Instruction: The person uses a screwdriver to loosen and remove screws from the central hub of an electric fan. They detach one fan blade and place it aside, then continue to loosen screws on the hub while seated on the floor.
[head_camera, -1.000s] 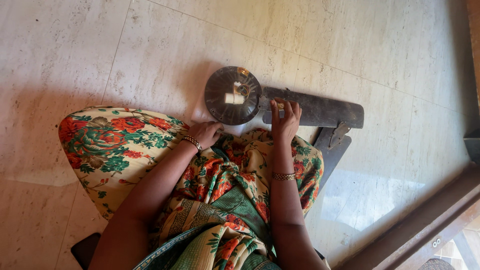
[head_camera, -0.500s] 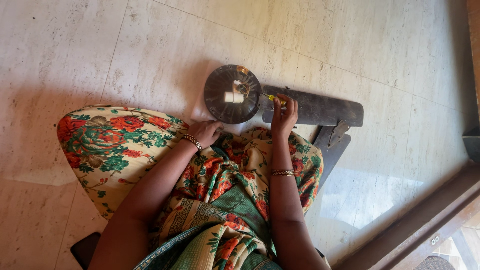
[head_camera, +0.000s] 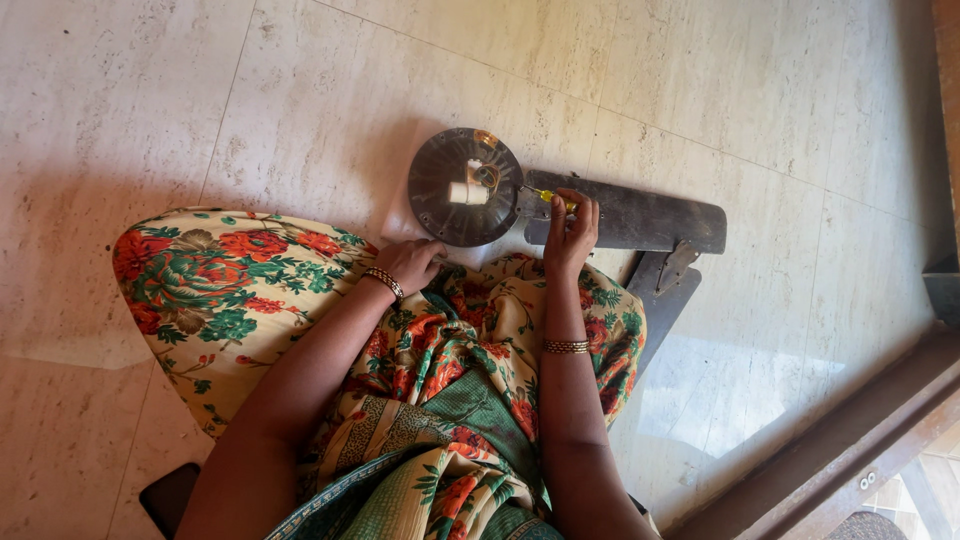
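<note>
While the right hand (head_camera: 568, 235) grips a yellow-handled screwdriver (head_camera: 545, 196), its tip meets the round fan motor housing (head_camera: 465, 187) on the floor.
Left hand (head_camera: 410, 264), loosely curled, rests empty near the housing's rim; the screw step seems underway, needing steady turning.

left hand (head_camera: 410, 263) curled, right hand (head_camera: 568, 232) gripping

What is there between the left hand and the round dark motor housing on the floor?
In the head view almost nothing: the left hand lies by the lower rim of the motor housing, with only a bare strip of floor between.
</note>
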